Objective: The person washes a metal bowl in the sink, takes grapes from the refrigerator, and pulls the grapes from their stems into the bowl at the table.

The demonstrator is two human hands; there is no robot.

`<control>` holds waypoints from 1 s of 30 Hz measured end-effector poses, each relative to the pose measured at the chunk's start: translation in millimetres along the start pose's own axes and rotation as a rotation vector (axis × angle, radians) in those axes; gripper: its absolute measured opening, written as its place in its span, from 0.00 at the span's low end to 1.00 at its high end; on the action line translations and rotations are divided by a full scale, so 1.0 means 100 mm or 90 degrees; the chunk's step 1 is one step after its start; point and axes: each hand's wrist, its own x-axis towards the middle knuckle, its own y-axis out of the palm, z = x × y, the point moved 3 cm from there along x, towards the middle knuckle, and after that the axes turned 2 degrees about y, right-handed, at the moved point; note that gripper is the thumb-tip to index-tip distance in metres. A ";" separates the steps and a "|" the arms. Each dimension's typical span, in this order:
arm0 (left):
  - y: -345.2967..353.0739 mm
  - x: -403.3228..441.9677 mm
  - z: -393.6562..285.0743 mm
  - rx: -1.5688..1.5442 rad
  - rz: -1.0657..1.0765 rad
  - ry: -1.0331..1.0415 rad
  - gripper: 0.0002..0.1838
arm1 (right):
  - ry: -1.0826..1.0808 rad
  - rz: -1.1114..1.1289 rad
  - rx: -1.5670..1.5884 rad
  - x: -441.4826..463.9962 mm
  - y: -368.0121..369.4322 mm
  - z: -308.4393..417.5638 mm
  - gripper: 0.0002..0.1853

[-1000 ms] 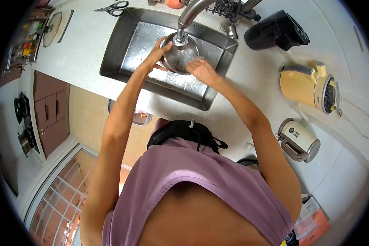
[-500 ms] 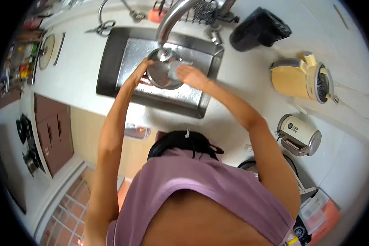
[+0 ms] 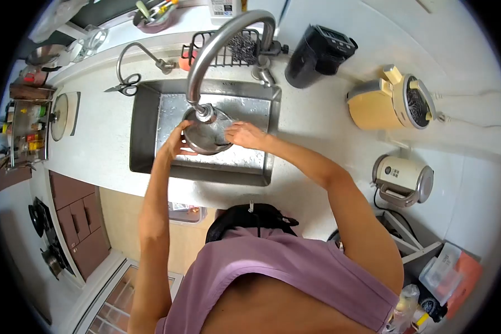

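Note:
A round metal bowl [image 3: 206,146] is held over the floor of the steel sink [image 3: 150,173], below the tap's spout [image 3: 204,113]. My left hand [image 3: 176,143] grips the bowl's left side, thumb near the rim and fingers spread along the outer wall. At the opposite side, my right hand [image 3: 245,135] reaches to the inside of the bowl with its fingers curled together. What those fingers hold, if anything, is too small and blurred to make out. The bowl's inside looks wet and greyish, and its far rim is partly hidden behind the spout.
Scissors [image 3: 125,85] lie by the sink's left corner, near a thin curved tap [image 3: 120,58]. Behind the sink is a black wire rack [image 3: 220,55]. To the right stand a black container [image 3: 317,55], a yellow appliance [image 3: 373,106] and a kettle [image 3: 398,177].
My view has shifted, so more of the windowsill shows. The bowl has turned and sits more level beneath the spout. My right hand has come closer to the bowl's rim, fingers more curled.

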 end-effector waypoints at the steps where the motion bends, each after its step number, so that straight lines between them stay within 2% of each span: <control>1: 0.11 -0.05 -0.05 -0.033 -0.055 0.048 0.39 | 0.133 0.074 0.049 0.06 -0.04 -0.02 0.07; 3: 0.41 -0.04 -0.01 -0.097 -0.190 0.185 0.45 | 0.444 0.166 0.219 0.25 -0.11 0.09 0.11; 4: 0.39 0.46 0.26 -0.101 -0.227 0.250 0.43 | 0.529 0.045 0.323 0.37 -0.01 0.15 0.11; 5: 0.48 0.69 0.41 0.053 -0.399 0.352 0.38 | 0.608 -0.077 0.431 0.44 0.15 0.18 0.11; 6: 0.63 0.52 0.34 0.004 -0.434 0.349 0.35 | 0.669 -0.120 0.614 0.47 0.35 0.17 0.11; 7: 0.68 0.33 0.27 -0.047 -0.470 0.342 0.33 | 0.655 -0.125 0.705 0.50 0.32 0.25 0.13; 9: 0.21 0.67 0.41 -0.009 -0.333 0.392 0.33 | 0.466 0.004 0.478 0.30 0.34 0.32 0.12; 10: 0.17 0.32 0.16 -0.098 -0.175 0.219 0.34 | 0.323 0.102 0.328 0.16 0.30 0.25 0.13; 11: -0.01 0.28 0.12 -0.060 -0.042 0.045 0.38 | 0.178 0.190 0.177 0.03 0.25 0.15 0.13; 13: 0.08 0.09 -0.05 -0.025 0.010 0.016 0.42 | 0.075 0.151 0.057 -0.07 0.13 -0.01 0.14; 14: 0.20 -0.02 -0.11 -0.071 -0.059 0.075 0.44 | 0.062 0.159 0.067 0.03 0.05 0.07 0.14; 15: 0.37 -0.07 -0.14 -0.116 -0.128 0.132 0.46 | 0.257 0.203 0.127 0.17 -0.08 0.11 0.13; 16: 0.46 0.28 0.08 -0.089 -0.191 0.258 0.46 | 0.455 0.246 0.179 0.23 -0.12 0.12 0.12; 17: 0.56 0.63 0.30 -0.058 -0.254 0.383 0.46 | 0.563 0.129 0.323 0.27 0.05 0.15 0.15; 19: 0.97 0.22 0.24 0.158 -0.495 0.272 0.44 | 0.742 -0.020 0.660 0.23 0.54 0.15 0.20; 20: 0.93 0.20 0.27 0.134 -0.494 0.281 0.43 | 0.659 -0.063 0.758 0.16 0.76 0.19 0.20; 21: 0.77 0.40 0.39 0.133 -0.457 0.370 0.40 | 0.576 -0.116 0.846 0.06 0.87 0.25 0.20; 22: 0.61 0.43 0.41 0.053 -0.383 0.374 0.35 | 0.615 0.124 0.533 0.15 0.34 0.38 0.15; 23: 0.49 0.22 0.29 -0.053 -0.271 0.276 0.31 | 0.382 -0.052 0.398 0.03 0.29 0.48 0.12; 24: 0.43 -0.07 0.12 -0.115 -0.181 0.143 0.28 | 0.282 0.020 0.287 -0.03 0.27 0.41 0.12; 25: 0.37 -0.23 0.03 -0.105 -0.140 0.064 0.27 | 0.182 0.096 0.182 -0.09 0.25 0.36 0.12; 26: 0.34 -0.18 0.05 -0.060 -0.130 0.036 0.30 | 0.195 0.096 0.182 -0.08 0.19 0.38 0.12; 27: 0.28 -0.13 0.04 -0.019 -0.125 0.014 0.33 | 0.247 0.168 0.207 -0.03 0.18 0.35 0.12; 28: 0.39 -0.07 0.01 -0.126 -0.106 0.103 0.31 | 0.291 0.242 0.236 0.03 0.19 0.33 0.11; 29: 0.54 0.01 0.02 -0.239 -0.095 0.194 0.28 | 0.277 0.245 0.241 0.01 0.37 0.28 0.11; 30: 0.58 0.40 0.28 -0.026 -0.247 0.423 0.24 | 0.465 0.097 0.447 -0.05 0.68 0.11 0.12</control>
